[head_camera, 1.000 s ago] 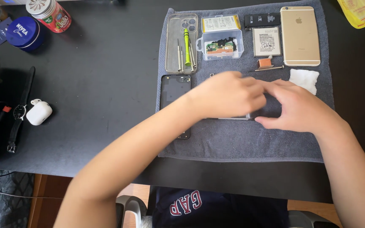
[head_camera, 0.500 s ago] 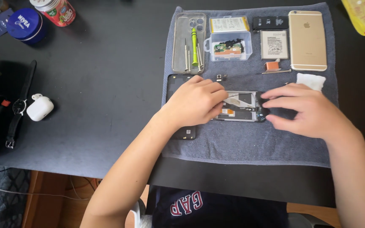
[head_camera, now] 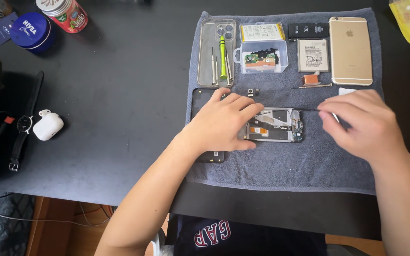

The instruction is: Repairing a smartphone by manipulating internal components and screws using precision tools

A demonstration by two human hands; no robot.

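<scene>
Grey towel [head_camera: 281, 166] is padding the opened phone frame [head_camera: 274, 124] mid-mat. My left hand [head_camera: 224, 124] is pinning its left edge; right hand [head_camera: 364, 124] is pinching thin tweezers [head_camera: 304, 109]. Light, fragile boards, so I'm gripping edges only.

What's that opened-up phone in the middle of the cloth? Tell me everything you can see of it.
The opened phone lies flat on the grey cloth, back cover off. Its silvery frame shows a pale metal plate, an orange patch and a green board at its right end. The left hand rests on its left end, covering that part. The right hand holds a thin dark tool whose tip reaches over its top right corner.
</scene>
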